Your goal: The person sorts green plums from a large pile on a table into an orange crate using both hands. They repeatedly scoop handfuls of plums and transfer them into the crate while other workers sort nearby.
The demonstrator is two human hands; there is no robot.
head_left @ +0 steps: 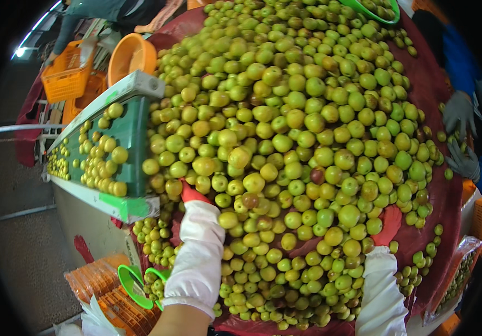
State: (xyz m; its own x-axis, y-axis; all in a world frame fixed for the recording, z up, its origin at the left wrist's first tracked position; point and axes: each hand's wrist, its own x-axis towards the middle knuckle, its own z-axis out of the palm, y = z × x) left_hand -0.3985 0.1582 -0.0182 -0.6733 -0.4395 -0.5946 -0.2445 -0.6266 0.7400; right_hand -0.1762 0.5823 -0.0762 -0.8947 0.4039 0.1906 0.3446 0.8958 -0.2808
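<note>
The heap of green fruit point(295, 119) lies right of the conveyor point(136, 143). My left hand point(193, 193) reaches into it just beside the conveyor, fingers hidden, so I can't tell their state; my right hand point(388, 224), well right of the conveyor, has fingers seemingly pressed together.

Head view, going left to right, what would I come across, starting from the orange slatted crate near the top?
Orange slatted crate, round orange tub, red-gloved left hand, dark reddish-brown fruit, red-gloved right hand, co-worker's upper grey-gloved hand.
</note>
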